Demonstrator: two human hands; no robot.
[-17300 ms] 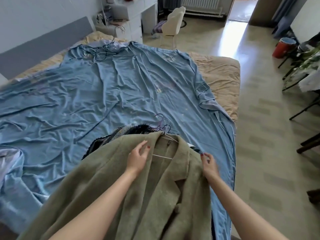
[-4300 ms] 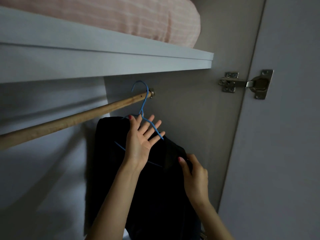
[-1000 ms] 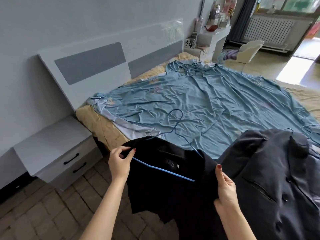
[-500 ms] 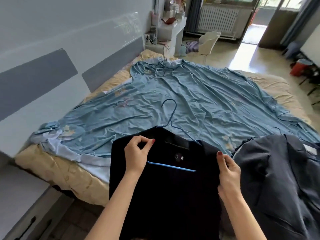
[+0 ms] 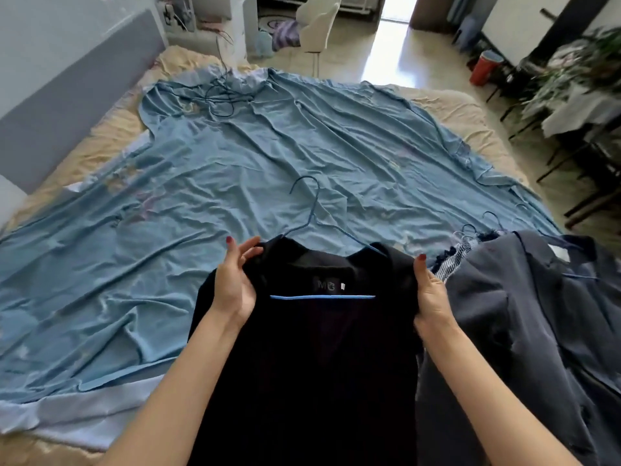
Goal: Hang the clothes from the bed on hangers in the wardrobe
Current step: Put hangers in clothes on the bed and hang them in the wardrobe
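1. In the lower centre of the frame a black jacket (image 5: pixel 309 358) lies on the near edge of the bed (image 5: pixel 111 142), already threaded on a blue hanger (image 5: pixel 319 230). The hook points up the frame over the blue sheet (image 5: pixel 235 156), and the hanger's crossbar shows inside the collar.
2. The left hand (image 5: pixel 233 287) has its fingers (image 5: pixel 247 250) pinched on the jacket's left shoulder. The right hand (image 5: pixel 431 297) is closed on the right shoulder, with its thumb on top. Both hands are grasping cloth, neither is released.
3. My judgement: this garment is at the seating stage, with the shoulders being settled on the hanger. It is not yet carried to the wardrobe, which is out of view.
4. Still left on the bed, at the lower right, are a grey jacket (image 5: pixel 537 331), which seems to have a blue hanger line at its collar, and a striped, dark-fringed garment (image 5: pixel 453 255) tucked partly beneath it.
5. Count of clothes visible: three, namely one black, one grey and one striped. More may be hidden under the grey one.
6. Count of hangers: one in the black jacket, and several hooks (image 5: pixel 484 220) poking out beside the grey pile, at least three. A tangle of loose wire hangers (image 5: pixel 221 95) lies at the upper left of the sheet, too knotted to count.
7. Hands: two, both occupied.
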